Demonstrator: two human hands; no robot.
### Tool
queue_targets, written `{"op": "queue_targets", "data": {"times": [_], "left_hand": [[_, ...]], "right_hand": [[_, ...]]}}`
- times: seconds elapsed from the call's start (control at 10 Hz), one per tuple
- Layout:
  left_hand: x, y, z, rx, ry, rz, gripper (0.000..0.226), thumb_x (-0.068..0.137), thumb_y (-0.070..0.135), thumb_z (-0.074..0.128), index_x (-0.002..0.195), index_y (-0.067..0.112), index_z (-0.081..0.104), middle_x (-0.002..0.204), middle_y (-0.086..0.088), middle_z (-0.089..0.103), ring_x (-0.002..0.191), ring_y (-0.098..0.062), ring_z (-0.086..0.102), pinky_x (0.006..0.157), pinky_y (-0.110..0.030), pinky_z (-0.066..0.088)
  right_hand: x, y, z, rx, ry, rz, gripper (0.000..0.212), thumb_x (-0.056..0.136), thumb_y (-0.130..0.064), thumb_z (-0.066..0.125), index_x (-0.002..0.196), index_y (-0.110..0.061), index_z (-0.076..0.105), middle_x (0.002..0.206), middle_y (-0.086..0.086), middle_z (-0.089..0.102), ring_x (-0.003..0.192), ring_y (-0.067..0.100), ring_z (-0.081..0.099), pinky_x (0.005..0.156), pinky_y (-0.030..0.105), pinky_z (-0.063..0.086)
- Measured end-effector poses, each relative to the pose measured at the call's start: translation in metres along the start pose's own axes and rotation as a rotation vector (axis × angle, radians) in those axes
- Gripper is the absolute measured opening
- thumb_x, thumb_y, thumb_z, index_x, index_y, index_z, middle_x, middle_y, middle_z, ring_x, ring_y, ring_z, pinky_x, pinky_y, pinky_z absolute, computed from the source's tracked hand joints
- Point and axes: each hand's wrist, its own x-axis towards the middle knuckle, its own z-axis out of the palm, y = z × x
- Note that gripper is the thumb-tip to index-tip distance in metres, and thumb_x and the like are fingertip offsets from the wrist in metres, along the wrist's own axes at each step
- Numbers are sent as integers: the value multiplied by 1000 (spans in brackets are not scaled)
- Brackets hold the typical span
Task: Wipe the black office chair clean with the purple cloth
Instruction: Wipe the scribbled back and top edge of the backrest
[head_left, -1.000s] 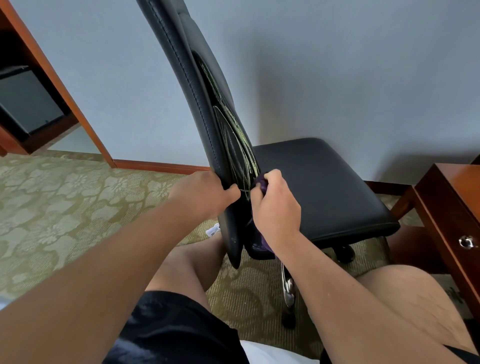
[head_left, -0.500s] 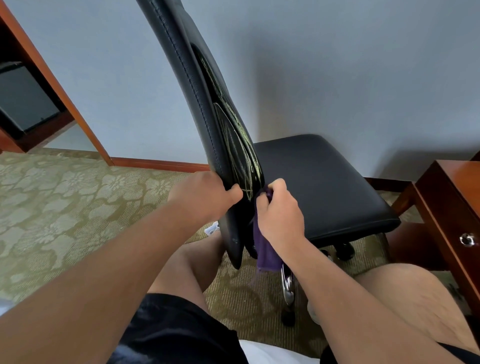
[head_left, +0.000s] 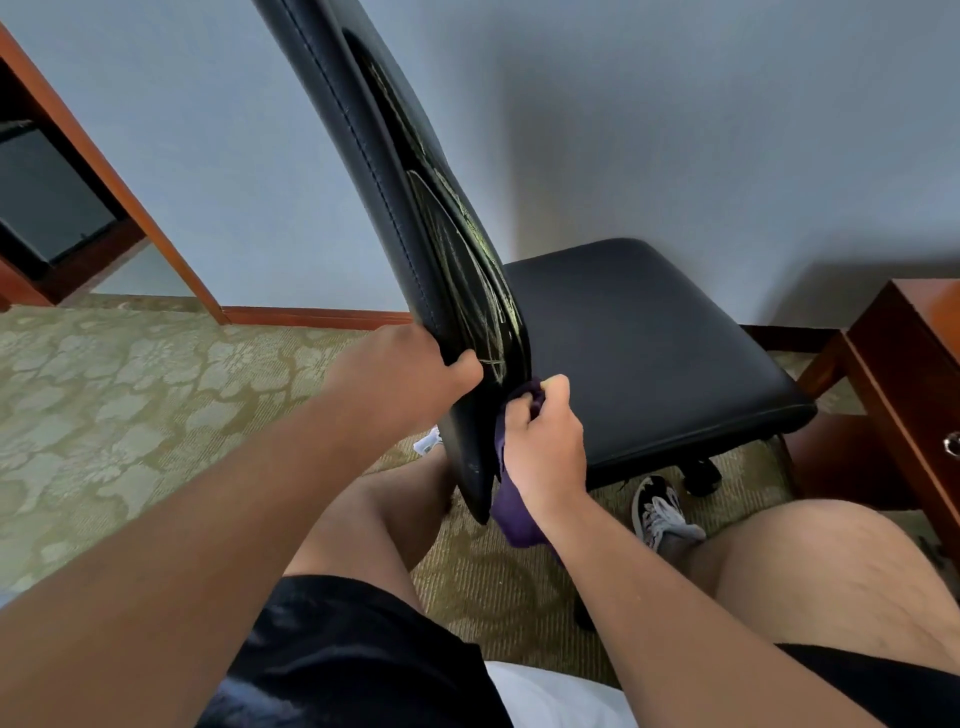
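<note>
Fingers of the left hand (head_left: 400, 374) were curled round the rear edge of the backrest (head_left: 363, 156), thumb on its front face, gripping the black office chair (head_left: 634, 338). The right hand (head_left: 545, 447) was closed on the bunched purple cloth (head_left: 514, 514) and pressed it against the lower front of the backrest, just beside the seat's rear edge. The cloth's tail hung below the hand. Yellow-green scribble marks (head_left: 467, 249) covered the backrest's front face above the cloth.

At far left, an open compartment of a wooden cabinet (head_left: 104, 171) held a dark box (head_left: 47, 202); its type could not be determined. At right, the drawer knob (head_left: 953, 444) of a wooden desk (head_left: 904, 374) was visible, with the drawer closed.

The chair stood on patterned green carpet (head_left: 130, 405) near a blue-grey wall (head_left: 675, 130) with a wooden baseboard (head_left: 311, 316).

The seat's right corner was near the desk but apart from it. Open carpet extended left of the backrest toward the cabinet. A sneaker (head_left: 660, 512) lay under the seat, beside a caster (head_left: 701, 475).
</note>
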Motion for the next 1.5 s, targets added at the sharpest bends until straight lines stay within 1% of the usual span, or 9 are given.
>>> {"op": "queue_targets", "data": {"times": [0.1,0.2,0.3,0.4,0.5,0.6,0.9,1.3,1.5], "left_hand": [[0,-4,-3,88,11,58,41,91,51,43,75,14,52,59,-2,46,50,-16,43,45,-26,30],[2,-6,0,-40,-32,95,36,94,18,42,123,26,23,67,-8,33,60,-25,41,52,-31,38],[7,-7,-4,32,-130,56,50,92,11,43,131,27,17,68,-8,30,57,-23,34,52,-31,38],[5,-9,0,-23,-101,19,44,92,18,49,128,21,24,65,-8,35,51,-21,32,47,-29,35],[5,-9,4,-85,67,1,51,87,54,46,77,4,52,55,-1,47,46,-15,41,43,-25,30],[8,-10,12,10,95,12,61,82,61,42,61,5,48,50,-1,48,44,-13,43,42,-24,28],[7,-6,3,2,38,-13,50,85,59,43,63,15,53,56,-1,50,47,-13,44,46,-26,32],[6,-2,4,-27,25,-17,50,87,58,43,66,14,53,58,-2,51,49,-14,44,49,-27,33],[-2,-2,-2,-61,-57,48,18,95,30,42,112,29,35,74,-8,39,65,-26,44,56,-32,38]], "right_hand": [[-1,4,3,49,-35,62,19,96,-31,43,81,-26,33,72,-1,58,61,18,57,48,31,36],[-1,7,5,78,-91,111,15,95,-31,42,84,-25,36,75,3,60,64,25,61,52,38,48],[-1,9,6,95,-144,170,13,95,-32,42,88,-21,39,79,7,62,69,31,65,61,48,56],[2,13,8,72,-230,205,12,96,-31,43,91,-21,41,82,7,62,72,30,65,64,49,57],[2,17,14,14,-360,278,10,95,-30,46,97,-20,46,89,7,63,79,27,64,71,45,54],[4,23,25,26,-419,324,16,96,-29,47,105,-15,51,95,7,64,80,23,62,67,36,49],[2,24,16,172,-264,288,9,95,-26,47,89,-20,51,87,6,63,73,22,61,63,36,48],[19,-30,-27,190,27,-53,9,91,-26,50,83,-29,46,79,-8,59,71,-8,56,50,6,38],[2,-32,-28,217,73,-64,11,89,-28,57,87,-33,47,78,-11,60,74,-9,56,52,6,38]]}}
